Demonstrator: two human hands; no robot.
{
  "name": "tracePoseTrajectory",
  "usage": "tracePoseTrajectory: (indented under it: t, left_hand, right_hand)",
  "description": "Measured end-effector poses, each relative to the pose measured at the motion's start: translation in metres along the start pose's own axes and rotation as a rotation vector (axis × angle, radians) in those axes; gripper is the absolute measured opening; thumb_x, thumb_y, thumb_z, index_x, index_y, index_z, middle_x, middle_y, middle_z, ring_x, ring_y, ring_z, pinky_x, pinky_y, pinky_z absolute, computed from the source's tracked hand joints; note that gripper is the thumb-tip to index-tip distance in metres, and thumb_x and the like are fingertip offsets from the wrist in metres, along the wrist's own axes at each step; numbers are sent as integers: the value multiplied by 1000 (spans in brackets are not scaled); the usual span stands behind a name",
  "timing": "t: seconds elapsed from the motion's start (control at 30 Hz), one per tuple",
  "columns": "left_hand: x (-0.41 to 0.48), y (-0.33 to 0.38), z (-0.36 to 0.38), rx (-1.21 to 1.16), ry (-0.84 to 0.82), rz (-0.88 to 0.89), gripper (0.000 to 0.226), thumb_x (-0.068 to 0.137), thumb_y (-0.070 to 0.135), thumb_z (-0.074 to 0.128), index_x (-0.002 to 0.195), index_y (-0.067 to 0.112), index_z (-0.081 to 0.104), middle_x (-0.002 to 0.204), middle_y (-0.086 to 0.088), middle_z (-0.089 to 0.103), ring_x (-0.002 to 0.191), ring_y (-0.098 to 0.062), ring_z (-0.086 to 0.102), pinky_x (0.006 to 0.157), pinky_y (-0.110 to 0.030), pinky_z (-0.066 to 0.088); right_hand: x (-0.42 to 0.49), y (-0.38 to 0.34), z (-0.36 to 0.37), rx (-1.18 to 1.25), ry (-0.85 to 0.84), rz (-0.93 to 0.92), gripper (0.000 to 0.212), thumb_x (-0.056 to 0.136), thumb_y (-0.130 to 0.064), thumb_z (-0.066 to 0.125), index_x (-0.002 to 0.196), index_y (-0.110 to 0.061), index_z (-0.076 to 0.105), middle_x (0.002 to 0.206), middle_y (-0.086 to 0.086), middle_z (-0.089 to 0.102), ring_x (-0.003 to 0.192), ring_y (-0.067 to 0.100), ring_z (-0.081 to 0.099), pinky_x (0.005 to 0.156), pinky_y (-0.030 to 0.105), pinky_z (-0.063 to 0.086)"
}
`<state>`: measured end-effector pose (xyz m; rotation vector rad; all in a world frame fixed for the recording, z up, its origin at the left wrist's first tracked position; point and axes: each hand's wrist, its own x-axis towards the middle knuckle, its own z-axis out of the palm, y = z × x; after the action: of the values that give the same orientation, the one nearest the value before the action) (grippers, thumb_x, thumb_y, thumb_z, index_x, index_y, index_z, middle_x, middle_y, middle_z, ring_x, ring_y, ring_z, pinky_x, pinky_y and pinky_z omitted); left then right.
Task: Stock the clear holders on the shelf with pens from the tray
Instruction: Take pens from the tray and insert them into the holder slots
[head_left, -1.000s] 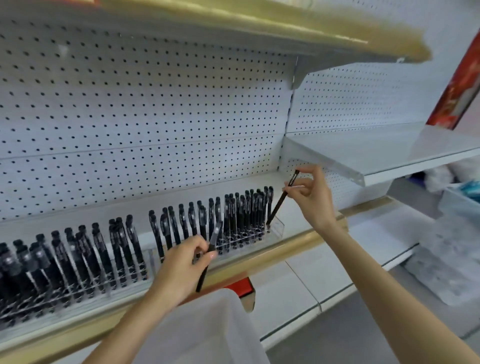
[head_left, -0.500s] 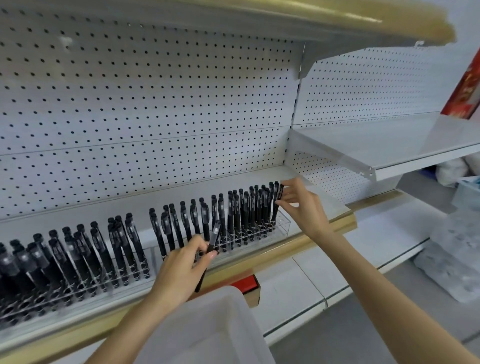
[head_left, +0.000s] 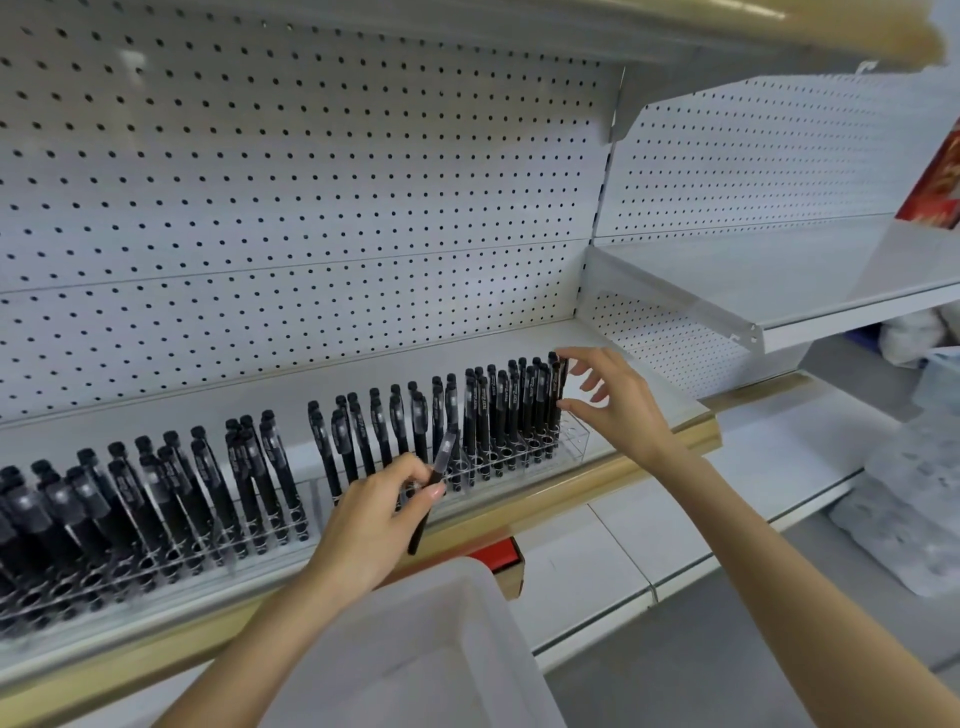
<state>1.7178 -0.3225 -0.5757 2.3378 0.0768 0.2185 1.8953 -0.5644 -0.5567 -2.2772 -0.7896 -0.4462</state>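
Black pens stand upright in clear holders (head_left: 569, 441) along the shelf's front edge. My left hand (head_left: 374, 525) pinches one black pen (head_left: 434, 491), tilted, in front of the middle of the row. My right hand (head_left: 613, 402) is at the right end of the row, fingers spread and relaxed beside the last standing pen (head_left: 557, 395), index fingertip near its cap and thumb near its barrel. That hand holds nothing. A white tray (head_left: 467, 592) sits below my left arm; its inside is not visible.
White pegboard backs the shelf (head_left: 649, 395), which has a wood-coloured front strip. A second white shelf (head_left: 779, 291) juts out higher on the right. Lower white shelves and a clear plastic bundle (head_left: 904, 519) lie at the right. A red label (head_left: 498, 551) hangs under the strip.
My right hand lowered its pen into the last filled slot at the row's right end and let go, fingers now spread. My left hand kept its pen almost still.
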Motion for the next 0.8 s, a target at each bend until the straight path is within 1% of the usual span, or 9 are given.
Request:
tracePoseTrajectory:
  t: [0.07,0.13,0.2,0.27,0.33,0.4,0.6,0.7,0.8]
  left_hand:
    - [-2,12,-1,-28,9,43,12,94,33,54,83,29,55,80,10,64,49,1,46,54,-13,35]
    - [-2,24,-1,-158,-13,49,12,93,27,56,81,27,59,85,12,69,69,11,59,69,-13,42]
    - [-1,34,2,-305,-64,30,13,93,22,57,81,23,62,85,12,73,85,8,64,83,-18,46]
    - [-2,44,6,-393,-106,33,14,94,19,56,83,19,64,83,10,74,86,5,66,85,-14,46]
    - [-4,53,7,-463,-132,53,14,94,16,56,83,17,65,82,6,74,85,2,67,82,-9,45]
    - [-6,59,8,-502,-141,71,16,94,14,56,82,16,65,82,1,74,85,-1,68,80,-7,45]
    - [-16,69,3,-591,-185,57,17,95,10,53,94,6,69,86,-5,75,86,-2,69,76,-3,43]
    - [-19,73,-1,-633,-199,43,17,95,12,54,93,9,70,87,-3,75,88,-2,69,78,-4,44]
    - [-19,76,-5,-660,-184,22,17,94,16,55,91,12,71,86,-1,75,91,-2,69,86,-7,46]
  right_hand:
    - [-2,-9,-9,56,22,28,49,81,-20,74,121,-39,54,101,-8,54,84,7,54,75,24,50]
    - [-6,-27,-16,196,65,84,33,84,-19,72,109,-38,60,98,-10,58,80,4,55,74,18,48]
    - [-12,-54,-24,467,46,173,18,87,-18,67,100,-30,69,94,-10,67,77,3,58,73,17,47]
    - [-22,-77,-30,685,-126,215,16,88,-24,62,102,-25,71,93,-6,72,82,6,62,79,21,51]
    - [-32,-89,-29,788,-328,206,23,85,-30,58,104,-22,70,92,-3,72,88,12,63,86,27,52]
    - [-37,-95,-24,858,-409,200,22,87,-27,63,105,-17,69,92,-2,72,90,14,63,85,29,50]
    - [-43,-100,-17,1003,-369,183,19,80,-9,66,99,-5,66,86,2,72,83,14,66,79,25,49]
    - [-46,-104,-16,1020,-317,186,28,81,-7,68,104,7,59,81,4,71,77,15,66,73,24,51]
    - [-46,-110,-21,1015,-266,189,26,79,-7,68,101,0,58,83,13,68,75,21,64,71,28,53]
